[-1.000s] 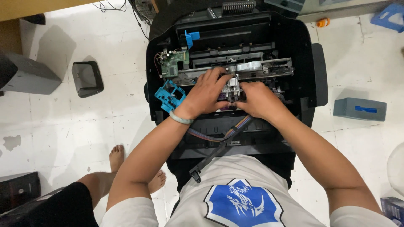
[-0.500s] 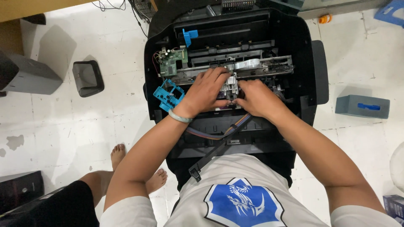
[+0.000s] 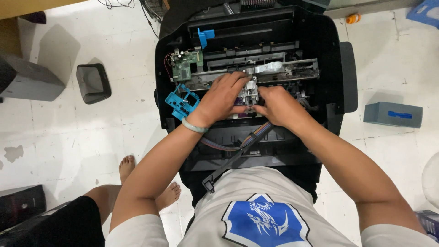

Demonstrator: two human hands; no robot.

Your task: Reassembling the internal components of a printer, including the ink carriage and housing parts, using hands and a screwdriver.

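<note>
Carriage (image 3: 249, 91), small grey plastic block mid-rail in opened black printer (image 3: 329, 68), likely light, stiff but fragile, best held by its side walls: left hand (image 3: 222, 98) curled over its left side, right hand (image 3: 279, 107) pinching its front, both closed on it.

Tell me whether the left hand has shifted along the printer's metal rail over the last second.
No. The left hand is over the same spot by the grey carriage, right of the green circuit board; only the camera shifted.
</note>
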